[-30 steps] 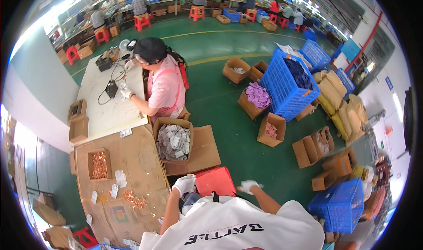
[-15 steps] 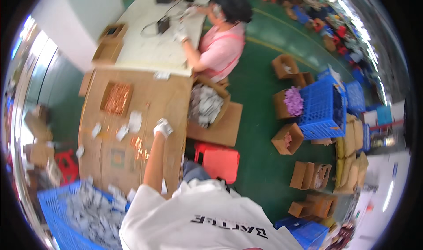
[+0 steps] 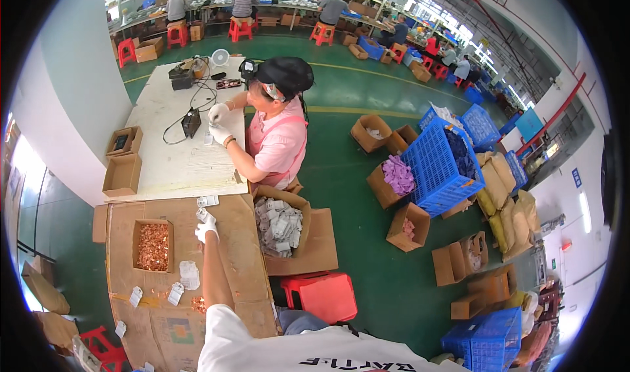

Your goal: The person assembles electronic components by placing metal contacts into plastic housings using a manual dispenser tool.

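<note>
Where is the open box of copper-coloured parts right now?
In the head view, the box of copper parts sits on the cardboard-covered table, to the left of the gloved left hand.

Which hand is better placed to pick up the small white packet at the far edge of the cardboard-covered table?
Left, most likely. The white-gloved left hand is stretched out over the cardboard-covered table, right at the small white packet. The right hand is not in view, so nothing shows it near.

Small white packets (image 3: 189, 275) are scattered on the cardboard-covered worktop (image 3: 125, 306); more fill an open carton (image 3: 279, 222) at its right edge. A blue rectangular sign (image 3: 529, 124) is seen on the far right wall.
</note>
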A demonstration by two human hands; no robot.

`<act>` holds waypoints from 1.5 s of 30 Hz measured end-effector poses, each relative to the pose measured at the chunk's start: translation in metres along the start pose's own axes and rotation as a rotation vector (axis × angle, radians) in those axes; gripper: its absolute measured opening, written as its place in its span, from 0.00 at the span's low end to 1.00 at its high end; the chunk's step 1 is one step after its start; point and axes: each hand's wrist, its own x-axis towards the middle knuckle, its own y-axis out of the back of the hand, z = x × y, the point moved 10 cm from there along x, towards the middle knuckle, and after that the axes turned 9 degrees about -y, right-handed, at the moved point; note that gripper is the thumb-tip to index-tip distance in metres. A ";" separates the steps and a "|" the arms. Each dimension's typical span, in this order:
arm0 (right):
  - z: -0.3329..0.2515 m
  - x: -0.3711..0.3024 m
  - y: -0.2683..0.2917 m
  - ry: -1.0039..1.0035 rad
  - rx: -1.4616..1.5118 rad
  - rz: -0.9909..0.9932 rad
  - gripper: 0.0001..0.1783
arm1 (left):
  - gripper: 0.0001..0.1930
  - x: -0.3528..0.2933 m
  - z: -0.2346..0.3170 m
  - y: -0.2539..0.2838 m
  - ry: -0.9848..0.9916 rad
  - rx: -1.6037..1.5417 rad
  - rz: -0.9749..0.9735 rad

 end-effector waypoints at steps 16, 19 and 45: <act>-0.086 0.100 -0.009 0.407 -0.062 0.051 0.15 | 0.35 -0.327 -0.265 0.116 0.132 0.706 0.257; -0.103 0.106 0.027 0.579 -0.215 0.103 0.15 | 0.36 -0.338 -0.299 0.099 0.251 0.708 0.186; -0.003 0.111 -0.004 0.219 0.080 -0.114 0.15 | 0.39 -0.253 -0.207 0.097 -0.125 0.638 0.011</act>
